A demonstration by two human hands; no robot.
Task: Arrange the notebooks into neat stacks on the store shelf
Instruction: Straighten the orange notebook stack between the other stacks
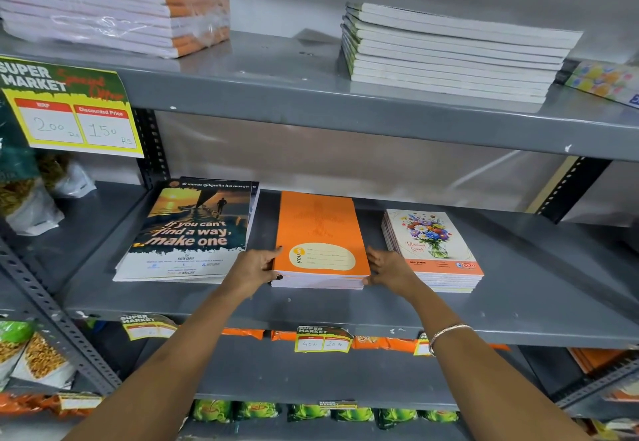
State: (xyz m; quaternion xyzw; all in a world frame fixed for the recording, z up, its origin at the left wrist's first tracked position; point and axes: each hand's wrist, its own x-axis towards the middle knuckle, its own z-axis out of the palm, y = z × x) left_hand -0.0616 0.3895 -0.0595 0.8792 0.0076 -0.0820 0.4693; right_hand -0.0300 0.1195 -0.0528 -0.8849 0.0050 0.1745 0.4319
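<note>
Orange notebooks (pixel 321 240) sit clamped between left grip (pixel 254 268) and right grip (pixel 389 268) on the middle shelf (pixel 345 309), nearly squared, flanked left by the sunset stack (pixel 188 229) and right by the floral stack (pixel 434 247), both neat already.

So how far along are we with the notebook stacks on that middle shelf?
Done, by the look of it: the floral stack sits fairly square. In hand: left hand and right hand press the near corners of the orange stack, squaring it. Left: the sunset-cover stack is skewed, lower books fanning out. Upper-shelf piles look roughly stacked.
</note>
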